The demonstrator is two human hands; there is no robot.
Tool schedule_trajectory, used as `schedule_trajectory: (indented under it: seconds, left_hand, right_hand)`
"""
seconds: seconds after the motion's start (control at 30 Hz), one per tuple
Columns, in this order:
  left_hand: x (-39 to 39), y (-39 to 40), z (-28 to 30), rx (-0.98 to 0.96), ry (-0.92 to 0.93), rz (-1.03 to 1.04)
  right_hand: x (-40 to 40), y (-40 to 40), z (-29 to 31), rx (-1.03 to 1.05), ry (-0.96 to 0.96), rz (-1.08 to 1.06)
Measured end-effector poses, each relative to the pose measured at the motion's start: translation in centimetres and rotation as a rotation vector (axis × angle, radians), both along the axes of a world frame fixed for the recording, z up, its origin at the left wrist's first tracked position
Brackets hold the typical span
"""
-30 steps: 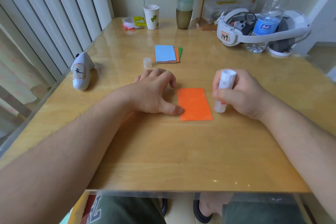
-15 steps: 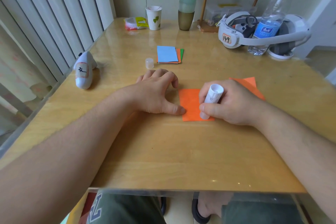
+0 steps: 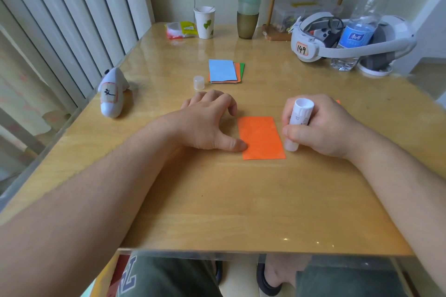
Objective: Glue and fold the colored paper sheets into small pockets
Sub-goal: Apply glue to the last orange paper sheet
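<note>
Glossy wooden desk point(image 3: 217, 200) beside tall window blinds: at its centre, the right hand point(image 3: 321, 128) grips a white glue stick point(image 3: 298, 123), fingers curled round the barrel, its lower end touching the desk just beside the right edge of an orange paper sheet point(image 3: 261, 137). The left hand point(image 3: 207, 120) lies relaxed and holds nothing, thumb tip pinning the sheet's left edge. The sheet looks thin, light and easily creased, likely to slide on the polished surface unless held flat near an edge. Farther off lie the glue cap point(image 3: 198, 82) and a stack of colored sheets point(image 3: 225, 71), blue on top. A water bottle point(image 3: 362, 21) stands far right.
</note>
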State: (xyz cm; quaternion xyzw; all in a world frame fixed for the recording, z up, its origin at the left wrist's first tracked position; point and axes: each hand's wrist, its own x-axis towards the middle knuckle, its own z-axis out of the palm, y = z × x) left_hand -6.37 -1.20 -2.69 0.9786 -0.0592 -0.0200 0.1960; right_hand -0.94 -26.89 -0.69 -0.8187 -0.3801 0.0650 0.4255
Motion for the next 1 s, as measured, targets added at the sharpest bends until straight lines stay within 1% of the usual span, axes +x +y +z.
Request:
schedule_trajectory:
  seconds: [0.1, 0.27, 0.43, 0.63, 0.73, 0.8, 1.0]
  left_hand:
    - [0.0, 0.0, 0.0, 0.005, -0.012, -0.003]
    - [-0.1, -0.1, 0.1, 0.006, -0.002, -0.001]
    - [-0.1, 0.0, 0.1, 0.008, -0.015, -0.005]
    - [-0.1, 0.0, 0.1, 0.005, -0.002, -0.009]
    - [-0.1, 0.0, 0.1, 0.003, 0.000, -0.008]
    - [0.0, 0.0, 0.1, 0.003, -0.002, -0.009]
    - [0.0, -0.1, 0.0, 0.009, -0.004, -0.003]
  right_hand:
    - [-0.6, 0.6, -0.2, 0.025, 0.028, 0.059]
    - [-1.1, 1.1, -0.5, -0.101, 0.053, 0.094]
    - [-1.1, 0.5, 0.1, -0.137, 0.051, 0.091]
    - [-0.4, -0.1, 0.0, -0.134, 0.058, 0.046]
    - [0.0, -0.3, 0.1, -0.017, 0.024, 0.004]
    - [-0.1, -0.2, 0.1, 0.050, 0.030, 0.017]
    - [-0.9, 0.4, -0.3, -0.054, 0.083, 0.099]
